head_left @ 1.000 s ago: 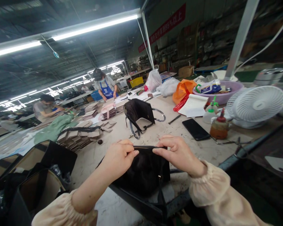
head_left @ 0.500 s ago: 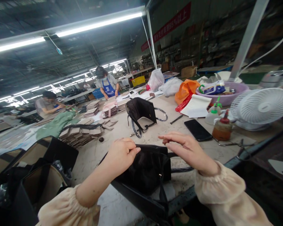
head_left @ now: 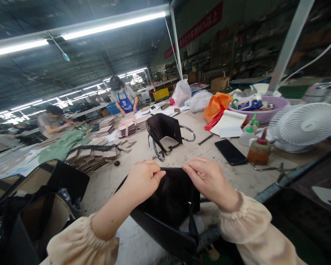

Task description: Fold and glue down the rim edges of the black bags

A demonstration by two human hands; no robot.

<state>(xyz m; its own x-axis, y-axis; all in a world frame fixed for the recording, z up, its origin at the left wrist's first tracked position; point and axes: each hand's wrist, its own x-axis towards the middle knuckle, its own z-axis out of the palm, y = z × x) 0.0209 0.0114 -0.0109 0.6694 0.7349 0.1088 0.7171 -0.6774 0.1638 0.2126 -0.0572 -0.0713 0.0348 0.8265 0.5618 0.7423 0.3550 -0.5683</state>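
Observation:
A black bag [head_left: 168,198] stands open at the table's near edge, its dark lining showing. My left hand [head_left: 145,180] pinches the bag's far rim left of the middle, thumb against the fingers. On the same rim, further right, my right hand [head_left: 209,178] grips the edge between thumb and fingers. A strap with a small metal fitting hangs inside the bag's right side. Beyond my hands sits a second, smaller-looking black bag [head_left: 168,129] with wrapped handles.
Right: a phone [head_left: 231,152], a bottle of amber liquid [head_left: 259,149], a white fan [head_left: 305,125] and a purple basin [head_left: 278,105]. Left: more black bags [head_left: 71,180] and stacked brown pieces [head_left: 92,158]. A person in a blue apron [head_left: 124,101] stands across the table.
My right hand has moved left and down onto the bag's rim and closed on it. My left hand keeps its pinch on the rim.

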